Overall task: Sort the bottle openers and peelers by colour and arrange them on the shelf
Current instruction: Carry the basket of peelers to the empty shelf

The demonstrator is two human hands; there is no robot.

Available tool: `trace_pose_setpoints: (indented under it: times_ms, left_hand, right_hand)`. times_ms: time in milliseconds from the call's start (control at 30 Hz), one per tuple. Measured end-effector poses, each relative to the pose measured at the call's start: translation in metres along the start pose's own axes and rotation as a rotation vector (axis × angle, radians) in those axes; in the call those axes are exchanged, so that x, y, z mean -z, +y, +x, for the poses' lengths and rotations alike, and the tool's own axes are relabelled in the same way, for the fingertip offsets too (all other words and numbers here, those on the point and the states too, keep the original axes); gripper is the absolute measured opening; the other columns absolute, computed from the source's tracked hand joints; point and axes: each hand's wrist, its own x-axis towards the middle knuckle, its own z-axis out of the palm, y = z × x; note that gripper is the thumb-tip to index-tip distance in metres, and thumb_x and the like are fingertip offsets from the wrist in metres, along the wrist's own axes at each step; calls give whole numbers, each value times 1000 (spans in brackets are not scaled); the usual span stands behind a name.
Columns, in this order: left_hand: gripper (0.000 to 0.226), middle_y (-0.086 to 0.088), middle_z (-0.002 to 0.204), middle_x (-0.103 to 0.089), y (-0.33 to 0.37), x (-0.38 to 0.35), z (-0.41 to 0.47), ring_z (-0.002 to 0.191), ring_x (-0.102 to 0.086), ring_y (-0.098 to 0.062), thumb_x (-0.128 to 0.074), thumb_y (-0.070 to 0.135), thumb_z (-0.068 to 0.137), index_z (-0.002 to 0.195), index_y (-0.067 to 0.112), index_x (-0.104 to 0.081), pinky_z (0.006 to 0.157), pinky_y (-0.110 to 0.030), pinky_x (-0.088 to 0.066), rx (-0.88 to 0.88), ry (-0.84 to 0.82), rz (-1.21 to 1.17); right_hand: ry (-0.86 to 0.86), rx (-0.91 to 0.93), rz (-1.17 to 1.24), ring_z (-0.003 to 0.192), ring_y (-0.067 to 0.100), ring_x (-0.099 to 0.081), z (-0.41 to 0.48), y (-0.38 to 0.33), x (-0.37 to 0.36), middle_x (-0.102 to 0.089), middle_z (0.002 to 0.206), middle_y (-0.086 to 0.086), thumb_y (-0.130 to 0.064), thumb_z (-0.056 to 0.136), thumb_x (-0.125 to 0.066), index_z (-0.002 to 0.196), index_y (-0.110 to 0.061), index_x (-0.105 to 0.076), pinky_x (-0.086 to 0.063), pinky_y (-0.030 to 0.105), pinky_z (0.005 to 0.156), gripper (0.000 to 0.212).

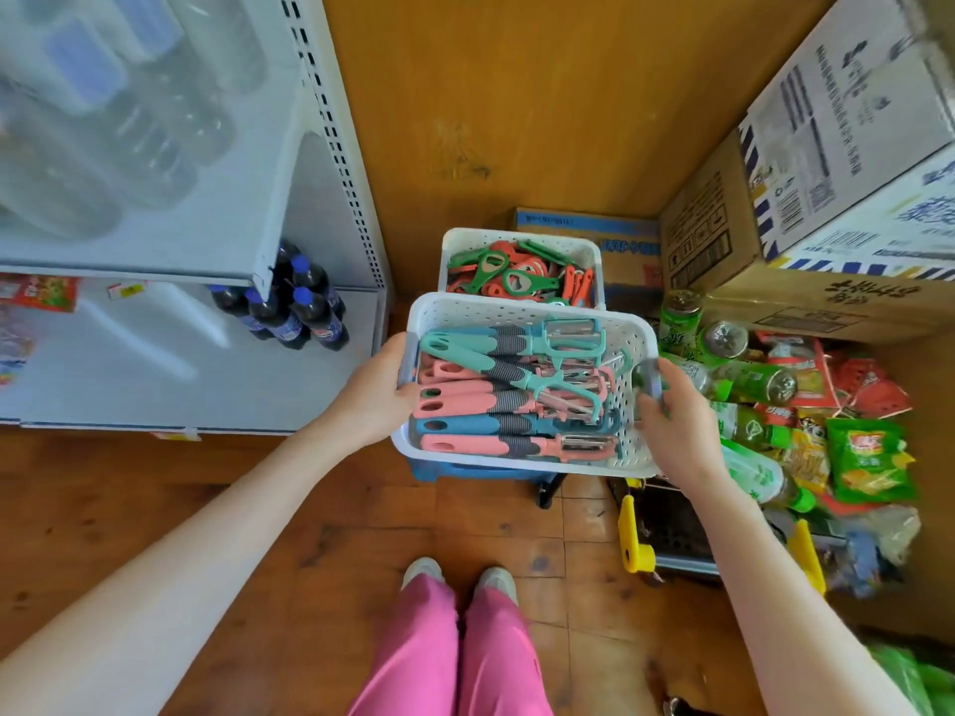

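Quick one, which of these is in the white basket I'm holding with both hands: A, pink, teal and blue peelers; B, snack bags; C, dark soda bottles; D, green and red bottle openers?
A: the held basket, gripped by the left hand and right hand, is full of peelers; the bottle openers lie in the rear basket.

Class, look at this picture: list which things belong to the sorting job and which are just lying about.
Belong: near white perforated plastic basket, gripped by left hand and right hand; pink, teal and blue peelers in it; far white basket of red and green bottle openers; white metal shelf.
Lying about: dark blue-capped cola bottles; brown cardboard boxes; green drink cans; bright snack packets.
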Motion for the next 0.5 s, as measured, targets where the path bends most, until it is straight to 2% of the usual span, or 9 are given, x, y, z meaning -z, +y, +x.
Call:
trace_pose_setpoints:
  times_ms: [100, 167, 267, 367, 433, 500]
  left_hand:
    - [45, -4, 116, -57, 37, 42, -32, 101, -54, -19, -48, 5, 89, 132, 16, -40, 78, -28, -45, -37, 53, 33]
    - [48, -10, 115, -58, 60, 69, -55, 101, -56, -24, -48, 5, 89, 134, 15, -38, 81, -34, -46, -37, 79, 58]
    - [41, -10, 102, -60, 92, 106, -93, 87, -57, -26, -48, 7, 89, 129, 13, -42, 64, -31, -43, -46, 151, 80]
    - [30, -11, 84, -57, 116, 137, -130, 71, -52, -21, -46, 7, 89, 119, 11, -48, 54, -29, -33, -84, 241, 103]
    - [29, -10, 86, -55, 130, 157, -159, 73, -49, -20, -46, 7, 90, 119, 12, -49, 53, -24, -34, -108, 319, 106]
    - [28, -7, 90, -57, 139, 172, -188, 80, -52, -24, -46, 7, 90, 117, 11, -50, 56, -21, -36, -129, 404, 105]
  right_hand:
    - [56, 56, 13, 85, 31, -57, -35, -46, 45, -62, 92, 16, -10, 95, -45, 140, -11, -35, -44, 36, 71, 47]
    - [81, 105, 5, 81, 32, -56, -54, -77, 72, -58, 83, 12, -9, 94, -45, 140, -10, -36, -42, 36, 67, 46]
    - [92, 186, -4, 67, 23, -50, -78, -116, 109, -55, 77, 5, -9, 94, -45, 139, -10, -38, -37, 31, 62, 46]
    - [83, 259, 8, 78, 30, -61, -101, -150, 137, -59, 86, 10, -11, 94, -47, 139, -10, -37, -48, 38, 72, 46]
    - [65, 333, 18, 82, 31, -63, -120, -172, 152, -63, 93, 14, -11, 94, -47, 139, -10, -37, -51, 41, 73, 47]
    - [63, 402, 29, 77, 27, -60, -135, -191, 164, -64, 96, 13, -10, 94, -47, 137, -10, -40, -50, 37, 69, 43]
